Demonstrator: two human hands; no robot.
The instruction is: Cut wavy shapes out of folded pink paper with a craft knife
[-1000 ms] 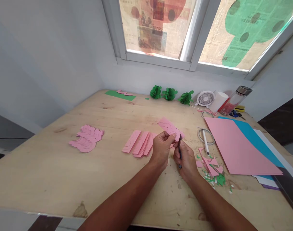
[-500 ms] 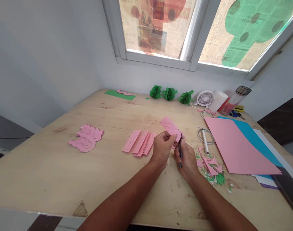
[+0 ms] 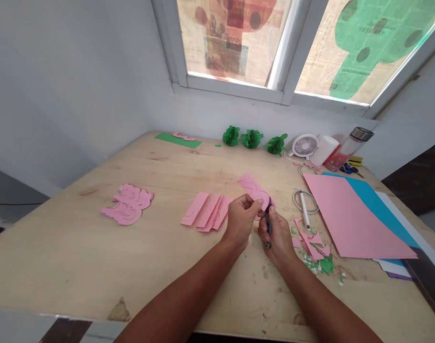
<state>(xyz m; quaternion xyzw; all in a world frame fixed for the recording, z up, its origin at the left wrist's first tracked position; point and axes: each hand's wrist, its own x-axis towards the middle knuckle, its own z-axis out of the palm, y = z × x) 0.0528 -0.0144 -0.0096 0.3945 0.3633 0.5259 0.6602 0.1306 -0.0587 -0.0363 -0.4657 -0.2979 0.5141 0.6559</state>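
My left hand (image 3: 241, 216) pinches a pink paper piece (image 3: 253, 186) marked with curved drawn lines, just above the wooden table (image 3: 160, 271). Dark-handled scissors (image 3: 269, 227) are gripped in my right hand (image 3: 281, 232), and their blades meet the paper's right edge, partly hidden by my fingers. Left of my left hand lie several pink paper strips (image 3: 203, 212) with drawn curves, overlapping one another. Farther left rests a pile of pink scalloped cut-outs (image 3: 128, 205).
Pink and green scraps (image 3: 319, 252) and a white pen (image 3: 305, 209) lie right of my hands. Beyond them is a large pink sheet (image 3: 356, 219) over blue and white ones. Green paper shapes (image 3: 252, 139), a small fan (image 3: 304, 146) and a bottle (image 3: 349, 150) line the back.
Almost nothing differs. The scissors have shifted very slightly at the paper's right edge, while both hands keep their place and grip.
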